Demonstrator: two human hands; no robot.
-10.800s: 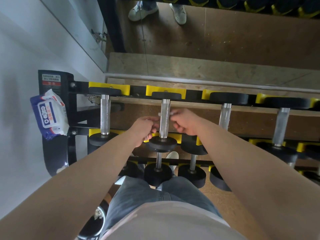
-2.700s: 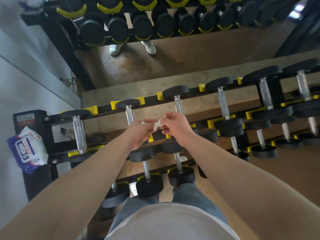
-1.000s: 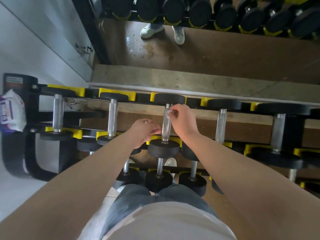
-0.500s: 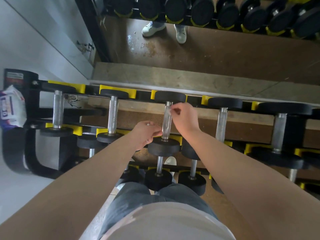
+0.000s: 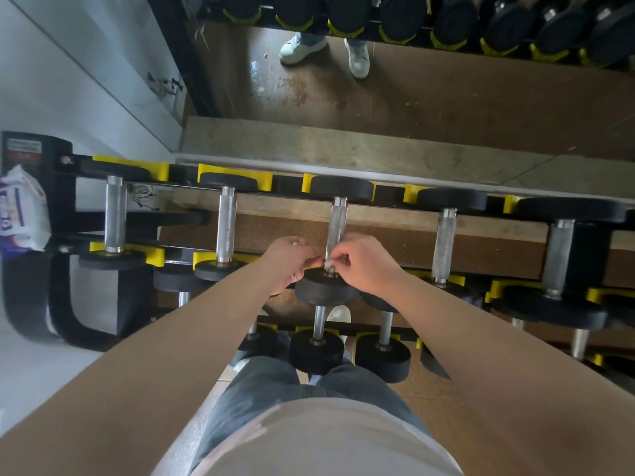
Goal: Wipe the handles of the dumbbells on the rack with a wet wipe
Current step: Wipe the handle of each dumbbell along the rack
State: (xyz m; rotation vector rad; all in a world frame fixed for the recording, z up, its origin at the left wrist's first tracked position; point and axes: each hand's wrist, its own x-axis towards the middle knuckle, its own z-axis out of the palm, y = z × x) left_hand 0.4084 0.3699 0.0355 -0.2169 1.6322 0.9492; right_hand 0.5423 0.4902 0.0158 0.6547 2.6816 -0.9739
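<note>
Head view: my left hand and right hand each pinch the wet wipe. It seems looped round the third dumbbell handle, at its near end on the rack top tier, for scrubbing.

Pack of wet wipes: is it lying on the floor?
No, the pack of wet wipes sits high against the left end of the rack, level with the top-row dumbbell beside it.
</note>
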